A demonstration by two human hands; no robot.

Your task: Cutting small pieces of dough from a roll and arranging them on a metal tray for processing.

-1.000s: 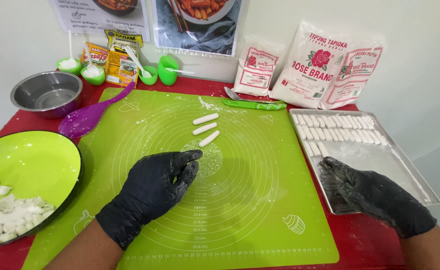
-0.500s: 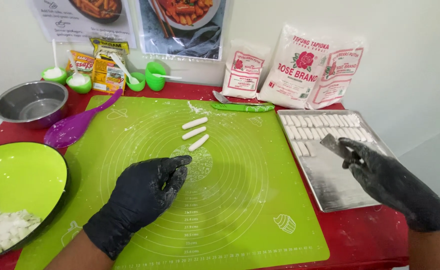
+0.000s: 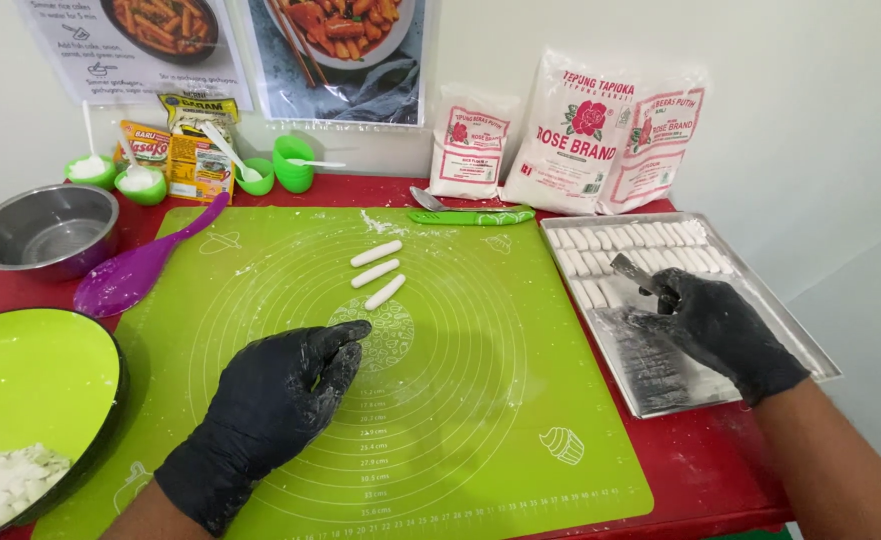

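Observation:
Both my hands wear black gloves. My left hand [image 3: 281,400] rests flat, fingers together, on the green silicone mat [image 3: 461,400], just below three short white dough sticks [image 3: 378,270] lying side by side. My right hand [image 3: 713,325] is over the metal tray [image 3: 811,345] at the right and grips a small flat metal tool [image 3: 633,270], its blade pointing up-left toward the rows of white dough sticks [image 3: 641,240] at the tray's far end.
A green bowl [image 3: 31,380] with white dough pieces sits at the left, a steel bowl [image 3: 46,230] and purple spoon [image 3: 136,270] behind it. A green-handled knife [image 3: 471,216], flour bags [image 3: 581,135], small green cups [image 3: 291,165] and packets line the back wall.
My right hand has lifted from the tray's bare near part and now holds the metal tool farther up the tray. My left hand has stayed on the mat.

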